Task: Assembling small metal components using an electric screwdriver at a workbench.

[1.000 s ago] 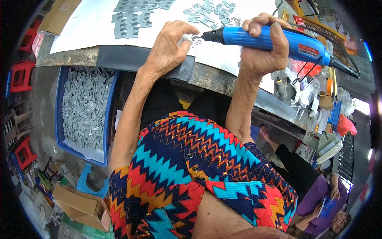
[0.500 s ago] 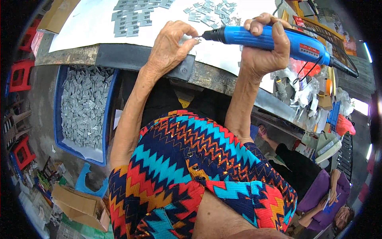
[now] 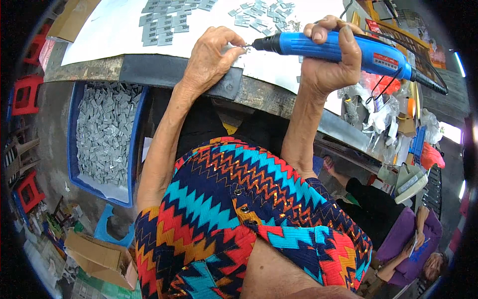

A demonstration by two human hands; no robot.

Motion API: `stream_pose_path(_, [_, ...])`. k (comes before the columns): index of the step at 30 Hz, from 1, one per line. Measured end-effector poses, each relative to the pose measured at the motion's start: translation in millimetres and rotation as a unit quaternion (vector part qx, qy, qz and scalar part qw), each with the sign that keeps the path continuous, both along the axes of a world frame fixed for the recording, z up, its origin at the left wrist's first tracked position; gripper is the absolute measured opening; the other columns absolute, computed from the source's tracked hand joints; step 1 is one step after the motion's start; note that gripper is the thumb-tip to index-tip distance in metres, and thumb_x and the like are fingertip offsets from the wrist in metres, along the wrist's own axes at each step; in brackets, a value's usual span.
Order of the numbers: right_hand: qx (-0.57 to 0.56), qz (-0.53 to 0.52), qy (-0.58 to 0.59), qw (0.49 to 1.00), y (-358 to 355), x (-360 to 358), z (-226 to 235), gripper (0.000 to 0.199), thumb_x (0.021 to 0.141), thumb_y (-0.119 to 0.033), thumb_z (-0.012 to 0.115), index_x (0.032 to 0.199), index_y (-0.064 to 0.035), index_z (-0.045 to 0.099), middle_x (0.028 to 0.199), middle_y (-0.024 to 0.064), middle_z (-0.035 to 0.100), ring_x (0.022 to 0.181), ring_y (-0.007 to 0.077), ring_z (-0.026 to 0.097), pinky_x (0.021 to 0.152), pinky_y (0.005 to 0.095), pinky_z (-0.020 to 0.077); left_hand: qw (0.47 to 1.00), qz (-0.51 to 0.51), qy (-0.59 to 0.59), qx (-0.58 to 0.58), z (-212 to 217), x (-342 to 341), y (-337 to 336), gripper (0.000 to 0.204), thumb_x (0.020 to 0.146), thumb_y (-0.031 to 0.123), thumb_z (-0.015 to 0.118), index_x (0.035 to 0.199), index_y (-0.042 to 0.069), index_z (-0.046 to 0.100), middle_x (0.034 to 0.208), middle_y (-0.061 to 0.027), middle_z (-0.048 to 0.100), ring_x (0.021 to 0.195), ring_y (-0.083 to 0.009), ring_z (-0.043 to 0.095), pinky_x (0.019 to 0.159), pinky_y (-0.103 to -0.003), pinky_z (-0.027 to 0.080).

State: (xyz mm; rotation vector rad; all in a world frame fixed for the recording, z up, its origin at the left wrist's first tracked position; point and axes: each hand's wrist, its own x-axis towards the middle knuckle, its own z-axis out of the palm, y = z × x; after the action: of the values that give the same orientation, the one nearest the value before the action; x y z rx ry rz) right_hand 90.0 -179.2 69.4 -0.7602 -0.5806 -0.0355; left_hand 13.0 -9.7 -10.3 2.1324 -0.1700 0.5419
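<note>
My right hand (image 3: 326, 62) grips a blue electric screwdriver (image 3: 343, 50), held level with its tip pointing left. My left hand (image 3: 209, 57) pinches a small grey metal part (image 3: 238, 48) at the near edge of the white-topped table (image 3: 114, 37), and the driver's tip meets that part. Rows of flat grey parts (image 3: 162, 22) lie on the table beyond my left hand, and a looser heap of the same parts (image 3: 259, 15) lies beyond the driver's tip.
A blue crate (image 3: 74, 154) full of grey parts stands on the floor at my left. Red stools (image 3: 25, 94) and a cardboard box (image 3: 99, 254) sit further left. Bags and clutter (image 3: 393, 119) fill the right. Another person (image 3: 408, 239) sits low at right.
Both hands stay at the table edge with the driver's tip at the pinched part; hardly any movement shows.
</note>
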Motion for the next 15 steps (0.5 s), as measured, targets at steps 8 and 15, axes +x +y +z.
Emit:
stream_pose_path(8, [-0.002, -0.002, -0.001, 1.000, -1.0, -0.5, -0.8, 0.017, 0.078, -0.012, 0.052, 0.092, -0.0026, 0.057, 0.080, 0.0179, 0.061, 0.061, 0.0186, 0.057, 0.064, 0.0379, 0.0431, 1.000, -0.011, 0.017, -0.019, 2.0, -1.1, 0.1, 0.013, 0.077, 0.015, 0.064, 0.082, 0.003, 0.064, 0.083, -0.0058, 0.062, 0.084, -0.0177, 0.057, 0.078, -0.031, 0.045])
stream_pose_path(15, [-0.009, -0.023, -0.008, 1.000, 1.6, -5.2, 0.7, 0.017, 0.078, -0.011, 0.052, 0.092, -0.0025, 0.057, 0.079, 0.0178, 0.060, 0.060, 0.0188, 0.056, 0.064, 0.0381, 0.0432, 0.999, -0.016, 0.024, -0.030, 3.2, -2.1, -1.1, 0.013, 0.077, 0.015, 0.064, 0.083, 0.002, 0.065, 0.083, -0.0065, 0.062, 0.083, -0.0174, 0.057, 0.077, -0.030, 0.045])
